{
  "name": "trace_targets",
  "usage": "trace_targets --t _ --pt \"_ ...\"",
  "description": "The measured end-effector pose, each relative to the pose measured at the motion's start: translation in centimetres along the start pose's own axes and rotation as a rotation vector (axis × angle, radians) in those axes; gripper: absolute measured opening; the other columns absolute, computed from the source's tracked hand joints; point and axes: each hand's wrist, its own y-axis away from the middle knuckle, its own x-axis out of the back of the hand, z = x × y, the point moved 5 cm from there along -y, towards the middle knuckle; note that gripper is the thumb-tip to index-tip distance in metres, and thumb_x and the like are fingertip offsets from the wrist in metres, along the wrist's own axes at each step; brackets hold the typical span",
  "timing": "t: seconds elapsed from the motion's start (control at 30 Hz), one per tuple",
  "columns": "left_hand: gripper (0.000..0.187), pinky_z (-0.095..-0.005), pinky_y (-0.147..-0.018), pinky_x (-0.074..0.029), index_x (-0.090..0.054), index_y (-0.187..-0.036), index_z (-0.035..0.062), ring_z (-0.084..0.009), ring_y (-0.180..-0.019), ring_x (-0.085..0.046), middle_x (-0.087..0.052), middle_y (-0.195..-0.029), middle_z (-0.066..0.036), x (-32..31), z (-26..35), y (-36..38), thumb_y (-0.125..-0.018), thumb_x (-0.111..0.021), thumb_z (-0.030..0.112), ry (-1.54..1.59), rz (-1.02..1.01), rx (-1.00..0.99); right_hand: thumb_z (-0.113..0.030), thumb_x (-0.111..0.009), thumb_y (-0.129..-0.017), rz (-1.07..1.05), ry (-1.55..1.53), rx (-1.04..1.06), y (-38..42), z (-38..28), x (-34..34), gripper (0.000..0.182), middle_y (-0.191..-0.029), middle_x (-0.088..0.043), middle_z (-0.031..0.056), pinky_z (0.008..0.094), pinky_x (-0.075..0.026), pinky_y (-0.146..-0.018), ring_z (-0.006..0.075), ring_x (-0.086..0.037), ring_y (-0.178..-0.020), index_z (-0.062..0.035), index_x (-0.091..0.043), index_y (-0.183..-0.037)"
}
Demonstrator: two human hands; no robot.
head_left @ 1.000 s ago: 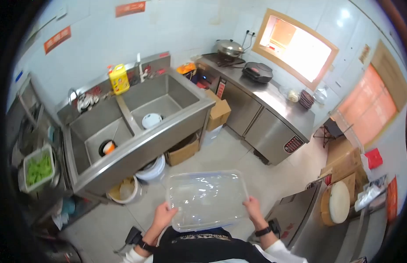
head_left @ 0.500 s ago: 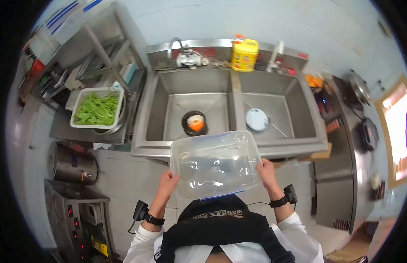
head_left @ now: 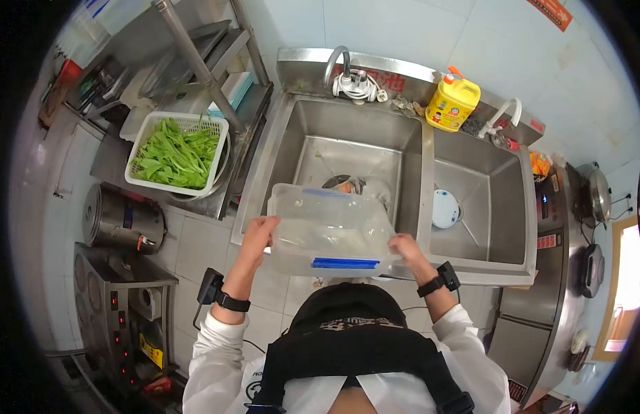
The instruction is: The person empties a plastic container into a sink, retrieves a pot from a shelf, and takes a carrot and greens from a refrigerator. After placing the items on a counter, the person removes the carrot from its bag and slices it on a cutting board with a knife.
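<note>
A clear plastic storage box (head_left: pixel 327 231) with blue latches is held between my two hands, over the front edge of the left sink basin (head_left: pixel 347 148). My left hand (head_left: pixel 261 237) grips its left side, fingers closed on the rim. On the right side, my right hand (head_left: pixel 405 248) is closed on the box too. The box tilts away from me, its far edge lower and over the basin. Just beyond that edge is a glassy, blurred patch that looks like water. A dark bowl with something orange (head_left: pixel 344 183) in the basin is partly hidden by the box.
A white basket of green leafy vegetables (head_left: pixel 178 153) rests on the left shelf. A bowl (head_left: pixel 445 209) lies in the right basin. Behind the sinks stand a yellow jug (head_left: pixel 452 103), a left faucet (head_left: pixel 337 65) and a right faucet (head_left: pixel 503 114). A steel pot (head_left: pixel 123 219) is at lower left.
The box has moved forward over the left basin's front edge and tipped away from me, its near latch side now facing me. Both hands keep their grip. The camera view has shifted.
</note>
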Motion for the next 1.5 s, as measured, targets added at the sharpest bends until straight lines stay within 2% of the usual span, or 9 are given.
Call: trace_targets --t 0.13,0.53,0.83,0.9,1.03,1.2,1.33,1.43,1.5 --pt "0.023 -0.0223 -0.041 -0.022 -0.051 -0.066 0.0072 -0.0043 -0.043 -0.029 -0.038 -0.052 0.006 -0.3 4.2 -1.0 -0.077 -0.058 0.026 -0.04 0.01 0.002 -0.01 -0.052 -0.064 -0.011 -0.042 -0.078 -1.5 1.5 -1.4 0.009 -0.053 -0.041 -0.0024 0.0253 -0.024 -0.048 0.0093 -0.035 -0.049 -0.007 -0.05 -0.057" --pt "0.024 -0.0208 -0.045 -0.028 -0.052 -0.061 0.0088 -0.0053 -0.048 -0.038 -0.045 -0.056 0.004 -9.1 13.7 -4.6 -0.076 -0.057 0.027 -0.138 -0.126 -0.133 -0.022 -0.056 -0.075 -0.022 -0.22 -0.195 -4.0 5.6 -3.4 0.015 -0.071 -0.05 0.002 0.0391 -0.036 -0.057 0.016 -0.045 -0.068 -0.0075 -0.057 -0.078" --pt "0.032 -0.0213 -0.06 -0.042 -0.059 -0.087 0.0001 -0.0104 -0.064 -0.056 -0.06 -0.08 -0.004 -22.0 18.3 -2.7 -0.082 -0.051 0.03 -0.293 -0.38 -0.185 -0.027 -0.052 -0.082 -0.138 -0.495 -0.066 -5.0 5.9 -5.7 0.018 -0.071 -0.057 -0.0041 0.0251 -0.035 -0.042 0.0092 -0.05 -0.058 -0.0123 -0.058 -0.091" --pt "0.032 -0.0222 -0.06 -0.042 -0.058 -0.088 -0.0006 -0.0117 -0.065 -0.057 -0.06 -0.081 -0.005 -24.5 18.9 -1.5 -0.082 -0.051 0.03 -0.361 -0.415 -0.19 -0.028 -0.052 -0.082 -0.449 -0.576 -0.054 -5.6 5.9 -7.0 0.018 -0.073 -0.057 -0.0045 0.0243 -0.035 -0.043 0.0092 -0.05 -0.059 -0.0135 -0.059 -0.09" --pt "0.034 -0.0243 -0.062 -0.043 -0.058 -0.092 -0.0024 -0.0151 -0.069 -0.058 -0.06 -0.086 -0.008 -27.5 18.7 -0.2 -0.082 -0.05 0.03 -0.476 -0.486 -0.171 -0.027 -0.049 -0.084 -0.535 -0.739 -0.205 -6.8 7.7 -8.6 0.018 -0.072 -0.056 -0.003 0.0248 -0.037 -0.045 0.0089 -0.05 -0.06 -0.0124 -0.058 -0.09" --pt "0.034 -0.024 -0.063 -0.044 -0.058 -0.097 -0.0021 -0.0143 -0.069 -0.058 -0.06 -0.087 -0.008 -25.1 20.7 2.4 -0.083 -0.049 0.027 -0.4 -0.446 -0.313 -0.022 -0.05 -0.083 -0.313 -0.391 -0.217 -4.2 2.8 -6.1 0.015 -0.072 -0.056 -0.0012 0.0264 -0.038 -0.046 0.0098 -0.05 -0.061 -0.0094 -0.057 -0.089" --pt "0.032 -0.0239 -0.062 -0.046 -0.057 -0.095 -0.0032 -0.0118 -0.064 -0.057 -0.06 -0.084 -0.007 -19.6 22.5 6.4 -0.086 -0.047 0.026 -0.179 -0.317 -0.452 -0.016 -0.053 -0.081 -0.187 -0.694 0.075 -5.0 -1.5 -4.2 0.013 -0.072 -0.055 0.001 0.0272 -0.039 -0.048 0.0109 -0.05 -0.062 -0.0062 -0.058 -0.087" --pt "0.027 -0.0181 -0.06 -0.045 -0.057 -0.095 -0.0004 -0.0059 -0.063 -0.054 -0.06 -0.081 -0.004 -13.6 18.4 5.9 -0.086 -0.049 0.024 -0.054 -0.186 -0.406 -0.011 -0.055 -0.079 -0.324 -0.212 0.124 -7.4 1.2 -3.9 0.017 -0.078 -0.06 0.004 0.0282 -0.047 -0.062 0.013 -0.056 -0.067 -0.0026 -0.061 -0.094" --pt "0.024 -0.0151 -0.056 -0.042 -0.057 -0.095 0.0016 -0.0032 -0.061 -0.051 -0.058 -0.078 0.0 -8.7 15.2 3.4 -0.085 -0.05 0.022 0.091 -0.135 -0.321 -0.011 -0.054 -0.08 -0.156 -0.211 0.129 -6.2 1.6 -3.4 0.016 -0.075 -0.059 0.004 0.0282 -0.046 -0.061 0.013 -0.055 -0.065 -0.0024 -0.061 -0.091"
